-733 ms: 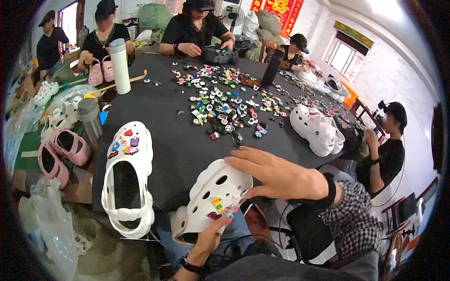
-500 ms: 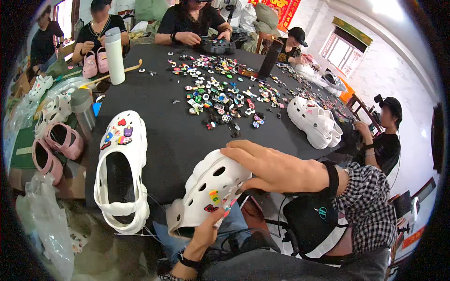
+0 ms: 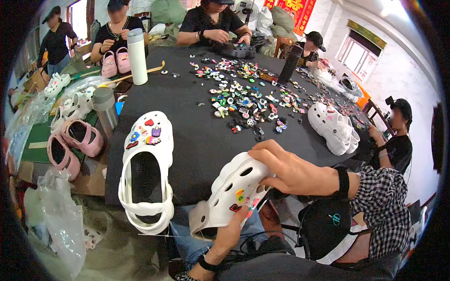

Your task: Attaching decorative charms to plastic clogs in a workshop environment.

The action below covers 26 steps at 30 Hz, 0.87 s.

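Observation:
A white foam clog (image 3: 233,189) is held tilted over my lap at the table's near edge. My right hand (image 3: 300,171) grips its toe from above, fingers curled over the front. Low on the clog, my left hand (image 3: 228,239) is closed on its side by the opening, thumb near the charms. Several colourful charms (image 3: 240,195) sit on that side; my fingers partly hide others. To the left, a matching white clog (image 3: 161,133) rests on the table, its toe carrying a red heart and more charms.
Loose shoe charms (image 3: 246,100) are heaped across the black table (image 3: 192,140). A pair of white clogs (image 3: 330,129) stands right. Pink clogs (image 3: 77,140), a steel flask (image 3: 104,107) and a white bottle (image 3: 137,56) are left. Several people work around the table.
The whole view has shifted, so the table and its things appear farther right. Both hands keep hold of the clog, which stays tilted much as before.

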### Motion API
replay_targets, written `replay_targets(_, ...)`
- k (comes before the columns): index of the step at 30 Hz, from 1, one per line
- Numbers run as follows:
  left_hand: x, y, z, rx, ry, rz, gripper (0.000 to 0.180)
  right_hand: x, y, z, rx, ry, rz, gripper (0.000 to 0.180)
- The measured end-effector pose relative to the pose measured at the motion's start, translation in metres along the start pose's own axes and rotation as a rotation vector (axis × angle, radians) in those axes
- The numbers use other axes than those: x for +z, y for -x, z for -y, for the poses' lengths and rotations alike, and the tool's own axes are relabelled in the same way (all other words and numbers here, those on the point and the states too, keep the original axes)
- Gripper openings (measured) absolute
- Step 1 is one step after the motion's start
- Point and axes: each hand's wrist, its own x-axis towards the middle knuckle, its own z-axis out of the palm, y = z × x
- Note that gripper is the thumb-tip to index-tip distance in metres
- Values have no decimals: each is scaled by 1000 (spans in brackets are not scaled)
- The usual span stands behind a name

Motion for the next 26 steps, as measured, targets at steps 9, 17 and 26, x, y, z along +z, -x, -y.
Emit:
replay_targets(9,2,-4,-11,80,-40,13,34,1,-14,-2,81,94,-41,54)
replay_targets(17,-5,-2,-1,19,36,-10,37,-2,-10,-8,7,81,-3,56)
replay_targets(26,-7,-5,-6,18,-2,21,39,3,-6,-4,5,205,15,70)
